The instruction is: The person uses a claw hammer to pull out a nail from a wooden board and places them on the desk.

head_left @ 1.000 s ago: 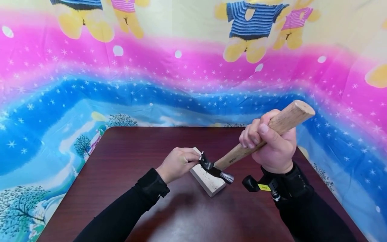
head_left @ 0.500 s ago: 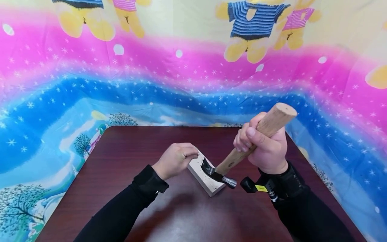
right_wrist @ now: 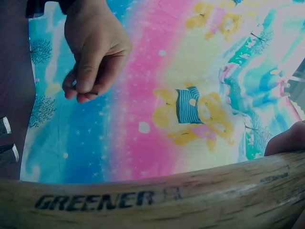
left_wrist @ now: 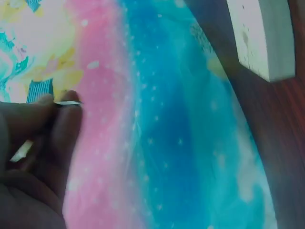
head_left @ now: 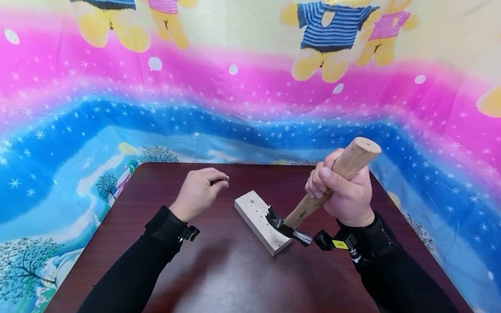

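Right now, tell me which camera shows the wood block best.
The head view: the whole wood block lies on the table with the hammer head on it, gripped by the right hand. The left wrist view shows only one end of the block. The right wrist view shows the handle, not the block.

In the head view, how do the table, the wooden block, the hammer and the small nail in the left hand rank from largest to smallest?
1. Table
2. Hammer and wooden block: they look alike in size, and the hammer is tilted toward the camera, so I do not rank them.
3. Nail, pinched by the left hand
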Demonstrator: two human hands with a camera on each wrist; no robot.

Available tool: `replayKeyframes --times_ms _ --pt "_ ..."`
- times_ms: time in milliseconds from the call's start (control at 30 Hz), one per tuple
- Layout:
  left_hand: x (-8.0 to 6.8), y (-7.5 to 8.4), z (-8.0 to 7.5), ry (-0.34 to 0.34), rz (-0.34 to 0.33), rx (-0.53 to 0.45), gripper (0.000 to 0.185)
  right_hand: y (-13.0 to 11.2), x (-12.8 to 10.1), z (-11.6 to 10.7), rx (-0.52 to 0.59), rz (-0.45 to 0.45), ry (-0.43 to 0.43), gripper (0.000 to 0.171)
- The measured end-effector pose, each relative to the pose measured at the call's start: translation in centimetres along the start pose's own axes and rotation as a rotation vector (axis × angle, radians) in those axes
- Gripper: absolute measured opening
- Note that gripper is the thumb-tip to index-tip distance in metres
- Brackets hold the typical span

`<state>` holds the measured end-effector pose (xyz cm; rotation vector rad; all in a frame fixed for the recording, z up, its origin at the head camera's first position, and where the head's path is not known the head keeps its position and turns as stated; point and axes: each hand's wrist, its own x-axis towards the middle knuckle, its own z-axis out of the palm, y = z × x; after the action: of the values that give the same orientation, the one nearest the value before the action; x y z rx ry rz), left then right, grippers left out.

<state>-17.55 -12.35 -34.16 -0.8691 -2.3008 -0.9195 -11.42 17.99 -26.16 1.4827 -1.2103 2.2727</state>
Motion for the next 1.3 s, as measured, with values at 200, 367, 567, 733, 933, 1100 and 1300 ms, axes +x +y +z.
replayKeyframes --times_ms 200,367,567,733,933,1100,1300 --pt "-1.9 -1.5 -1.9 -0.146 -0.198 0.096 0.006 0.0 -0.3 -0.6 0.016 -0.039 0.010 0.009" --pt "-4.8 -3.5 -3.2 -0.206 -0.313 0.135 0.004 0.1 -0.7 -0.9 0.019 -0.044 0.005 0.009" --pt "-8.5 -5.1 -4.4 -0.286 -0.453 0.190 0.008 -0.6 -0.8 -1.4 0.007 -0.057 -0.001 0.009" --pt "-12.2 -5.8 -5.0 -0.371 -0.537 0.183 0.016 -0.6 -1.1 -1.8 -0.026 -0.063 -0.005 0.009" --pt "-16.0 -5.8 -6.0 -0.507 -0.738 0.146 0.026 0.4 -1.4 -1.8 -0.030 -0.067 -0.017 0.009" --pt "-17.8 -6.1 -5.7 -0.580 -0.818 0.097 0.024 0.5 -1.6 -1.9 -0.043 -0.041 -0.013 0.009" --pt "-18.7 -6.4 -5.4 -0.603 -0.834 0.075 0.030 0.5 -1.7 -2.0 -0.065 -0.043 -0.006 0.009"
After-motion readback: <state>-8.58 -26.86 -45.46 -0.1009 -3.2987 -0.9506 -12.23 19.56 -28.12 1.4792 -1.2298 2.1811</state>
